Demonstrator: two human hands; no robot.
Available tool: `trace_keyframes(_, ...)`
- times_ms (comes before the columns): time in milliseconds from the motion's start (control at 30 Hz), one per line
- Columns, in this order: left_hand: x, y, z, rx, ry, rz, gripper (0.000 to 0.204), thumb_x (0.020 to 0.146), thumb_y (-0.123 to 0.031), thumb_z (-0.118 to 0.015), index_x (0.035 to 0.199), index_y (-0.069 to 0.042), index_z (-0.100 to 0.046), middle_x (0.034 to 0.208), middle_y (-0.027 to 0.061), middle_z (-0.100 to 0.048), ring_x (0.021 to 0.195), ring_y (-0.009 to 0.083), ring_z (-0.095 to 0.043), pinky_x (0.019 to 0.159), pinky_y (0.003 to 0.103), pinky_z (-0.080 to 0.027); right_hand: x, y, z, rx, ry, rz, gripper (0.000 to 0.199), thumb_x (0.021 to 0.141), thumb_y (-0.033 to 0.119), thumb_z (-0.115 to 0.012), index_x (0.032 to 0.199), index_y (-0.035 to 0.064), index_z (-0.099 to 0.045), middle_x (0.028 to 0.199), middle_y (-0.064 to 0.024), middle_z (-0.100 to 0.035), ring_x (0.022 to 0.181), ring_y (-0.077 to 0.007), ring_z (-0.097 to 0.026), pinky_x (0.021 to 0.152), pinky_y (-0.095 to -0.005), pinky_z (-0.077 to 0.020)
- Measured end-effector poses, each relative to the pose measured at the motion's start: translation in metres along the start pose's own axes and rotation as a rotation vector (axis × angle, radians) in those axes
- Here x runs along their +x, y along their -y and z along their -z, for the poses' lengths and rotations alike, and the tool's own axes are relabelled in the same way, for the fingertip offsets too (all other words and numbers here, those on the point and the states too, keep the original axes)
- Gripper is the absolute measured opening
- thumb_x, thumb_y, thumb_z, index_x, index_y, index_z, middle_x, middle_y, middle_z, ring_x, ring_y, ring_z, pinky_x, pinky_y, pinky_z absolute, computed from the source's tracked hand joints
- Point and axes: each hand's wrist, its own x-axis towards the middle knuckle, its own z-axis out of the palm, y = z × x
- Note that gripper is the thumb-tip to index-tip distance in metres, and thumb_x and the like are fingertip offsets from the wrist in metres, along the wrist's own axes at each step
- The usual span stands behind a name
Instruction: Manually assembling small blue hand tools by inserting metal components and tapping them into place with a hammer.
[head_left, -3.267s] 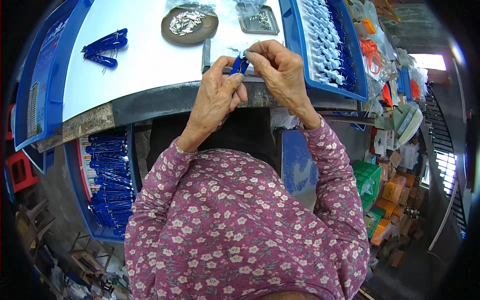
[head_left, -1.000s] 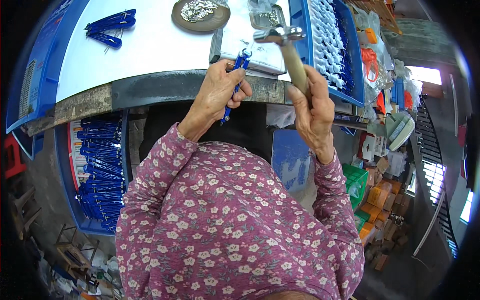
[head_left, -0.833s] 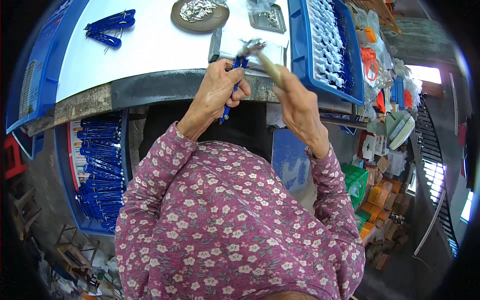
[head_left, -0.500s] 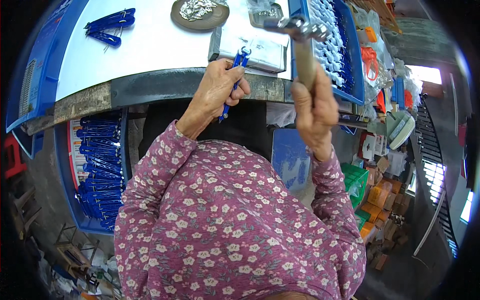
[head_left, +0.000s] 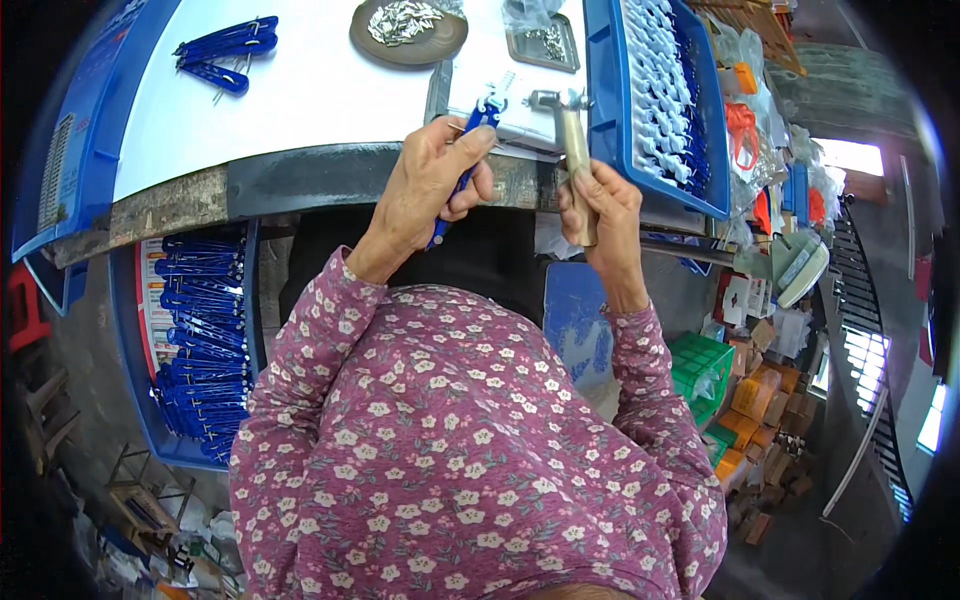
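Observation:
My left hand [head_left: 425,180] is closed around a slim blue tool [head_left: 462,180] with a claw-shaped pale tip. The tool is held upright and tilted, its tip over a metal block [head_left: 440,92] at the table's near edge. My right hand [head_left: 607,215] grips a hammer [head_left: 577,150] by its light handle. The hammer head is level with the tool's tip and a little to its right, apart from it. Fingers of the left hand hide the middle of the tool.
A brown dish [head_left: 365,42] of small metal pins and a small tray [head_left: 572,50] of metal bits stand at the back. Blue tools [head_left: 228,50] lie at the left. A blue bin [head_left: 606,100] of white-tipped pieces flanks the right; a lower bin [head_left: 125,330] holds blue tools.
The hammer has come down and left from its raised position, toward the tool's tip, and its head now points across the block. The left hand keeps its grip on the blue tool, nearly still.

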Motion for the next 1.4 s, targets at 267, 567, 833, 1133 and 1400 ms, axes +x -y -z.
trace_keyframes(267,-0.005,-0.016,0.008,0.048,-0.099,-0.041,0.028,0.087,-0.027,-0.049,0.080,0.000,-0.055,0.050,0.0029,-0.051,0.033,0.0022,-0.033,0.030,0.016,-0.024,0.001,0.000,0.021,-0.817,0.035,0.090,0.031,0.091,0.027,-0.045,0.094,-0.0022,-0.055,0.071,-0.0093,-0.058,0.060,-0.0155,-0.056,0.055,-0.0256,-0.0442)
trace_keyframes(567,-0.008,-0.022,0.018,0.114,-0.220,-0.111,0.029,0.084,-0.024,-0.052,0.069,0.000,-0.053,0.044,0.0024,-0.046,0.031,0.0030,-0.030,0.029,0.018,-0.020,0.001,0.057,-0.013,-1.285,-0.028,0.583,0.020,0.083,0.010,-0.056,0.099,-0.0003,-0.055,0.078,-0.0135,-0.055,0.061,-0.0243,-0.055,0.056,-0.0313,-0.0438)
trace_keyframes(833,-0.011,-0.022,0.034,-0.011,-0.158,-0.101,0.027,0.087,-0.027,-0.050,0.078,-0.001,-0.052,0.049,0.0016,-0.049,0.031,0.0017,-0.030,0.028,0.016,-0.022,0.038,0.087,-0.063,-1.057,0.206,0.439,0.024,0.087,0.014,-0.052,0.103,-0.0031,-0.056,0.075,-0.0063,-0.060,0.066,-0.0098,-0.056,0.057,-0.0221,-0.0470)
trace_keyframes(1133,-0.017,-0.022,0.037,-0.061,-0.206,-0.114,0.036,0.086,-0.027,-0.053,0.100,0.003,-0.040,0.056,0.0054,-0.050,0.040,0.0025,-0.034,0.034,0.016,-0.025,0.135,0.057,-0.097,-1.212,0.401,0.711,0.018,0.082,0.009,-0.051,0.091,-0.0031,-0.060,0.072,-0.0127,-0.061,0.060,-0.0174,-0.058,0.055,-0.0281,-0.0466)
trace_keyframes(1400,-0.020,-0.017,0.039,-0.048,-0.292,-0.194,0.036,0.085,-0.017,-0.049,0.106,0.005,-0.031,0.060,0.0062,-0.050,0.042,0.0033,-0.036,0.035,0.017,-0.026,0.184,0.029,-0.117,-1.347,0.424,0.839,0.016,0.075,0.010,-0.054,0.082,-0.0022,-0.060,0.069,-0.0147,-0.060,0.061,-0.0258,-0.058,0.058,-0.0350,-0.0453)
